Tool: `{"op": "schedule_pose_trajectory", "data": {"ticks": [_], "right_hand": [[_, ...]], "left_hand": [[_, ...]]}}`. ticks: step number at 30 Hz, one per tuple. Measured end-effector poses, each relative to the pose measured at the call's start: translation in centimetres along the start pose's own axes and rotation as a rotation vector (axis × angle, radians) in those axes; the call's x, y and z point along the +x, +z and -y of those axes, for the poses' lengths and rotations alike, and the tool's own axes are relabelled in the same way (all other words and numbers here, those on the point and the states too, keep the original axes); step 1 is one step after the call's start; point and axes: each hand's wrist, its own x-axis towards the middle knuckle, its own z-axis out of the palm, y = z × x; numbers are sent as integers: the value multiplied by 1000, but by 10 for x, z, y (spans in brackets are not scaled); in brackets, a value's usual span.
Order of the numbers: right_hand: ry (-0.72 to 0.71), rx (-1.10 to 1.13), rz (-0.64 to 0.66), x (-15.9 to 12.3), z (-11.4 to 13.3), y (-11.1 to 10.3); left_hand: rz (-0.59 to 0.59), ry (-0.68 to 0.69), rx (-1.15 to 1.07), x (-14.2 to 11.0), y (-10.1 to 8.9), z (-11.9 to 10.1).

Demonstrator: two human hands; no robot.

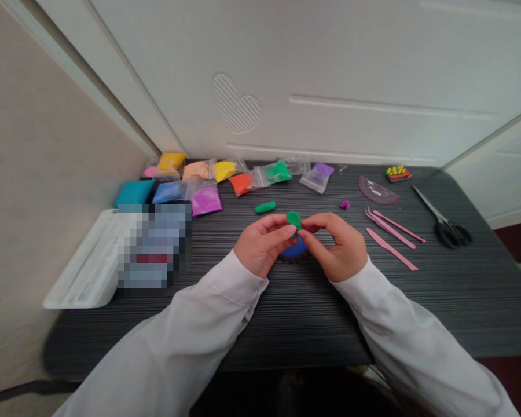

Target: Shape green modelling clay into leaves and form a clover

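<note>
A small flattened piece of green modelling clay point(293, 218) is pinched between my two hands above the middle of the table. My left hand point(264, 244) grips it with thumb and fingers from the left. From the right, the thumb and fingertips of my right hand point(339, 245) close on its edge. Under the hands lies a round blue piece point(294, 249) with a dark, scalloped rim, partly hidden by my fingers. Just beyond my left hand rests a green clay roll point(265, 207). A small purple clay lump point(344, 204) sits past my right hand.
Clay bags in several colours, including a magenta one point(206, 200), line the back left. A white tray point(84, 260) stands left. Pink tools point(391, 249), a protractor point(377, 191), a yellow-and-red clay piece point(398, 174) and black-handled scissors point(445, 223) lie right. A white panel point(330, 69) rises behind.
</note>
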Motion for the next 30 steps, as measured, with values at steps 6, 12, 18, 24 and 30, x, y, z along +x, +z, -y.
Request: {"op": "schedule_pose_trajectory", "data": {"ticks": [6,12,18,24,30], "right_hand": [[-21,18,21,1,2,-2],[-42,2,-11,1,2,-3],[-162,-60,-44,-1,-2,0],[-195,-116,-39,-4,-7,0],[-183,-118,-31,-6,-7,0]], "left_hand": [[19,-78,-24,0,0,-1],[31,-106,-45,-1,0,-2],[-9,-130,-10,-1,0,-3],[-8,-141,27,-1,0,-4],[7,-144,33,-1,0,-3]]}}
